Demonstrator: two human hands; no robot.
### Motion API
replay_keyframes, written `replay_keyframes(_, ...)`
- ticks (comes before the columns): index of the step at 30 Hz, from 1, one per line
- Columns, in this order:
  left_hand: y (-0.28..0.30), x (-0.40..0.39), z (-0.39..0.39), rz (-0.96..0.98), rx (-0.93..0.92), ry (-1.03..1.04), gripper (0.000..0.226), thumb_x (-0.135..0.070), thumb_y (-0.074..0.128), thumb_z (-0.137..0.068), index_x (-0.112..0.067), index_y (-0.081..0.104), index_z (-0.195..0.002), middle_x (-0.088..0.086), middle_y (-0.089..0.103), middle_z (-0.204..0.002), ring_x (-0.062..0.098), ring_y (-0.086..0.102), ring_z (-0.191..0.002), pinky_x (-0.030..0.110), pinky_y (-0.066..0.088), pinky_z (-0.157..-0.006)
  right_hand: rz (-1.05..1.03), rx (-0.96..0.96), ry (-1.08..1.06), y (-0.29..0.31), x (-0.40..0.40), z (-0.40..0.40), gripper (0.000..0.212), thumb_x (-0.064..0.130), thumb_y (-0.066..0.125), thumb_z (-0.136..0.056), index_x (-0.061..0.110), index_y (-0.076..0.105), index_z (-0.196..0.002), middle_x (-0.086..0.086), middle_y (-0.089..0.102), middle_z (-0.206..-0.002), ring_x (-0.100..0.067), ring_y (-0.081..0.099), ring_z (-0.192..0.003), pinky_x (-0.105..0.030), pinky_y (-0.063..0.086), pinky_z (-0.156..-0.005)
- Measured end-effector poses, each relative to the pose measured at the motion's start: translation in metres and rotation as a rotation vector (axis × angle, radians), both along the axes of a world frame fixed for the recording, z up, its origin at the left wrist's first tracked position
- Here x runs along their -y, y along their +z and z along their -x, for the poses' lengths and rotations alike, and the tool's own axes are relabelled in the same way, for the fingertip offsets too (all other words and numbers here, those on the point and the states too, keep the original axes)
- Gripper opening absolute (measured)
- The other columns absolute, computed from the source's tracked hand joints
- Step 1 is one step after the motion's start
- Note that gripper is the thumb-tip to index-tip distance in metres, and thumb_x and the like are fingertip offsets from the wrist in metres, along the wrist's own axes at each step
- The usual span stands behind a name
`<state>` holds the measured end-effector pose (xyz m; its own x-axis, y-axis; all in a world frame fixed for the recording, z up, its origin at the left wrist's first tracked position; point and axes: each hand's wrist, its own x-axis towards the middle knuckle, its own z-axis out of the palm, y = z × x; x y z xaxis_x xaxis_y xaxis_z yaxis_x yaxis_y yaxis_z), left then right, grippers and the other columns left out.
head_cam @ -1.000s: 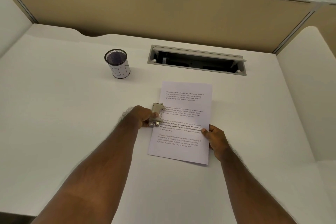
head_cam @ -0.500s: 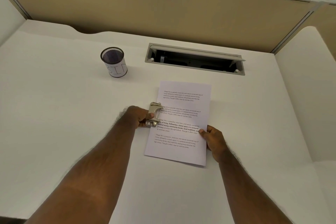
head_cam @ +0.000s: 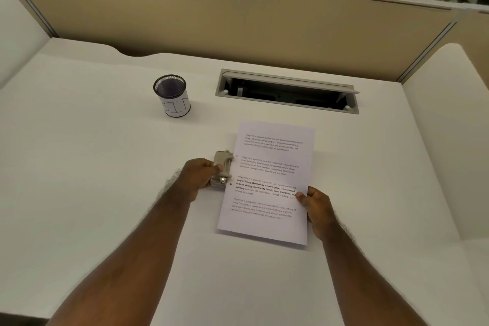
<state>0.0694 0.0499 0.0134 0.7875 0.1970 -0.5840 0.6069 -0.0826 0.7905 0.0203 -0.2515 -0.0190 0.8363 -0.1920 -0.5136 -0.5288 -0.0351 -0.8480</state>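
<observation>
Single head-worn view, steeply down and forward, near the desk.

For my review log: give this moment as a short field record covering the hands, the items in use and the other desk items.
Left hand: grips hole punch at the sheet's left edge
Right hand: pinches printed sheet at its right edge
Sheet: lies flat on white desk
Other items: mesh cup, upright; open cable tray
</observation>
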Motion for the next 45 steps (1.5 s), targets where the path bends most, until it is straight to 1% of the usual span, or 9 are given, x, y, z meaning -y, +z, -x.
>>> replay_keyframes(3, 0.004, -0.022, 0.002, -0.118, 0.091, 0.052, 0.028, -0.021, 0.077, -0.078, 0.003, 0.063, -0.077, 0.013, 0.056, -0.071, 0.020, 0.051, -0.068, 0.034, 0.048, -0.067, -0.059, 0.002, -0.054, -0.002, 0.002, 0.002, 0.020, 0.000, 0.056, -0.090, 0.008, 0.070, -0.102, -0.013, 0.073, -0.101, -0.032, 0.069, -0.086, -0.043, 0.058, -0.078)
replay_keyframes(7, 0.002, -0.050, 0.005, -0.407, 0.124, 0.059, 0.027, -0.034, 0.076, -0.072, -0.010, 0.065, -0.066, 0.004, 0.062, -0.062, 0.023, 0.056, -0.064, 0.036, 0.050, -0.068, -0.100, 0.016, -0.088, -0.002, 0.003, 0.005, 0.023, -0.003, 0.054, -0.090, 0.012, 0.070, -0.096, -0.015, 0.072, -0.102, -0.034, 0.067, -0.087, -0.049, 0.056, -0.083)
replay_keyframes(14, -0.002, -0.070, 0.016, -0.667, 0.072, 0.030, 0.025, -0.034, 0.067, -0.084, -0.009, 0.071, -0.086, 0.011, 0.073, -0.090, 0.033, 0.064, -0.093, 0.035, 0.049, -0.080, -0.073, 0.005, -0.092, -0.005, 0.004, 0.004, 0.023, -0.003, 0.055, -0.089, 0.013, 0.071, -0.094, -0.017, 0.072, -0.104, -0.035, 0.068, -0.086, -0.052, 0.056, -0.084)
replay_keyframes(19, -0.007, -0.069, 0.017, -0.699, 0.050, 0.009, 0.027, -0.035, 0.065, -0.085, -0.010, 0.070, -0.094, 0.011, 0.072, -0.100, 0.033, 0.063, -0.101, 0.032, 0.044, -0.081, -0.057, -0.007, -0.084, -0.006, 0.005, 0.003, 0.022, -0.002, 0.056, -0.088, 0.012, 0.071, -0.096, -0.018, 0.072, -0.105, -0.038, 0.068, -0.091, -0.056, 0.055, -0.085)
replay_keyframes(24, -0.010, -0.068, 0.019, -0.724, 0.041, 0.013, 0.027, -0.032, 0.062, -0.086, -0.010, 0.071, -0.099, 0.013, 0.072, -0.103, 0.034, 0.062, -0.101, 0.028, 0.039, -0.074, -0.085, -0.003, -0.094, 0.000, 0.003, 0.004, 0.024, -0.005, 0.053, -0.090, 0.001, 0.066, -0.109, -0.019, 0.070, -0.104, -0.033, 0.066, -0.086, -0.040, 0.059, -0.074)
replay_keyframes(27, -0.006, -0.065, 0.020, -0.741, 0.053, 0.026, 0.031, -0.031, 0.062, -0.086, -0.010, 0.069, -0.108, 0.013, 0.071, -0.111, 0.034, 0.061, -0.107, 0.031, 0.043, -0.080, -0.059, -0.011, -0.091, -0.003, 0.004, 0.003, 0.021, -0.002, 0.056, -0.089, 0.007, 0.069, -0.102, -0.018, 0.071, -0.105, -0.036, 0.067, -0.089, -0.050, 0.057, -0.083)
replay_keyframes(32, 0.013, -0.043, 0.024, -0.733, 0.388, 0.095, 0.039, -0.019, 0.061, -0.088, -0.010, 0.059, -0.125, 0.011, 0.066, -0.125, 0.032, 0.061, -0.114, 0.033, 0.042, -0.100, -0.052, -0.017, -0.071, -0.001, 0.003, 0.002, 0.019, 0.000, 0.058, -0.088, 0.011, 0.070, -0.096, -0.017, 0.072, -0.105, -0.041, 0.067, -0.095, -0.056, 0.054, -0.087)
replay_keyframes(36, 0.020, -0.008, 0.022, -0.703, 0.556, -0.110, 0.037, -0.008, 0.065, -0.083, -0.008, 0.063, -0.120, 0.010, 0.068, -0.122, 0.030, 0.064, -0.109, 0.026, 0.040, -0.099, -0.116, -0.027, -0.071, 0.005, 0.002, 0.003, 0.022, -0.003, 0.053, -0.091, 0.011, 0.068, -0.101, -0.018, 0.070, -0.108, -0.034, 0.066, -0.091, -0.048, 0.056, -0.084)
replay_keyframes(45, 0.019, 0.046, 0.012, -0.350, 0.151, -0.359, 0.059, -0.023, 0.063, -0.089, -0.014, 0.042, -0.143, 0.006, 0.060, -0.135, 0.022, 0.059, -0.120, 0.032, 0.044, -0.103, -0.134, 0.013, -0.017, 0.023, 0.010, 0.014, 0.020, 0.006, 0.055, -0.094, 0.018, 0.070, -0.101, -0.012, 0.073, -0.108, -0.036, 0.067, -0.100, -0.061, 0.051, -0.090)
